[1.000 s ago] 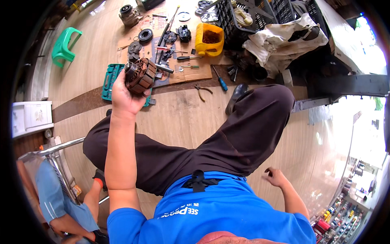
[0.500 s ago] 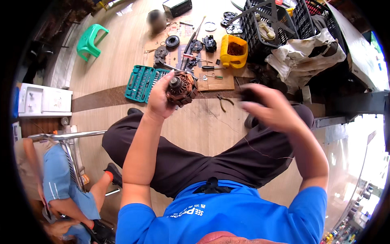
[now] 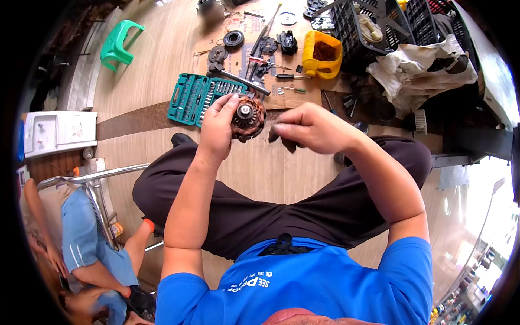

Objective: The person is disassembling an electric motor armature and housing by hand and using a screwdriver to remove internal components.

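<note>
In front of me my left hand (image 3: 214, 132) is closed on a motor rotor (image 3: 251, 123). It has copper windings, and a round metal shaft end faces up. My thumb and fingers grip its left side. Just to its right, my right hand (image 3: 320, 128) pinches a dark, limp piece like a rag (image 3: 283, 140). The piece hangs from the fingertips, and a small gap shows between it and the rotor. What material it is I cannot tell.
A green socket set (image 3: 187, 100) lies open beyond my left hand. Behind it, cardboard (image 3: 235, 59) holds screwdrivers and dark machine parts. A cut yellow jug (image 3: 311, 67) and black crates (image 3: 355, 54) stand right; a green stool (image 3: 122, 43) stands left. Another person (image 3: 89, 233) sits at lower left.
My right hand has swung left from above my right knee to beside the rotor, bringing the dark piece along. The rotor has turned so its shaft end faces up more. The pliers are now hidden.
</note>
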The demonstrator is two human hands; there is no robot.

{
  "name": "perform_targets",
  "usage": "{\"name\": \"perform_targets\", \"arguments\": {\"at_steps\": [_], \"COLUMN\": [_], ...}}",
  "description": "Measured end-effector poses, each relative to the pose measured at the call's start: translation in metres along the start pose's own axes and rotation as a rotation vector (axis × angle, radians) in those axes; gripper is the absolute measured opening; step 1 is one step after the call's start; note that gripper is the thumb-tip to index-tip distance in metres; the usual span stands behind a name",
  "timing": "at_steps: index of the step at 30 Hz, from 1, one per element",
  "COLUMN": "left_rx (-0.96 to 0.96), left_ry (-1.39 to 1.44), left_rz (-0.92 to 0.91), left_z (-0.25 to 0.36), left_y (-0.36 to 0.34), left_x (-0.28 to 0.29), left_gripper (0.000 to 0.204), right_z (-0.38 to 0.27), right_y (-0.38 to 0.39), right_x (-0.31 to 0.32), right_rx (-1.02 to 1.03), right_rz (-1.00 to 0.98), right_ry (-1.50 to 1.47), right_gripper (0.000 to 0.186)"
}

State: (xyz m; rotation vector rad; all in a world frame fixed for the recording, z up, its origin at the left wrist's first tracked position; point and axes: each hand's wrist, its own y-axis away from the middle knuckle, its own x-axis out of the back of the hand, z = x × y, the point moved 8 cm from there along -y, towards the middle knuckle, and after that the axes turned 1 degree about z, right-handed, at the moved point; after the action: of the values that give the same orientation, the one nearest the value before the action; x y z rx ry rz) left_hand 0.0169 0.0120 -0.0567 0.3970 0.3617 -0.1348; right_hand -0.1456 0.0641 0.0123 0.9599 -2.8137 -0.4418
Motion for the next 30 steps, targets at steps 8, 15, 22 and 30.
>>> {"name": "perform_targets", "arguments": {"at_steps": [8,15,22,30], "left_rx": [-0.132,-0.193,0.093,0.188], "left_ry": [0.066,0.075,0.319,0.363], "left_rz": [0.099,0.132,0.017,-0.176], "left_z": [0.008,0.011,0.003,0.003], "left_y": [-0.005,-0.001,-0.001,0.004], "left_x": [-0.005,-0.005,-0.006,-0.014], "left_gripper": [0.025,0.028,0.036,0.039], "right_z": [0.016,0.02,0.073,0.069], "right_y": [-0.005,-0.002,-0.007,0.009], "right_x": [-0.043,-0.042,-0.014,0.075], "right_rx": [0.15,0.181,-0.247,-0.298], "right_rz": [-0.108,-0.139,0.023,0.454], "right_ry": [0.233,0.397,0.939,0.839], "right_gripper": [0.026,0.023,0.018,0.027]}}
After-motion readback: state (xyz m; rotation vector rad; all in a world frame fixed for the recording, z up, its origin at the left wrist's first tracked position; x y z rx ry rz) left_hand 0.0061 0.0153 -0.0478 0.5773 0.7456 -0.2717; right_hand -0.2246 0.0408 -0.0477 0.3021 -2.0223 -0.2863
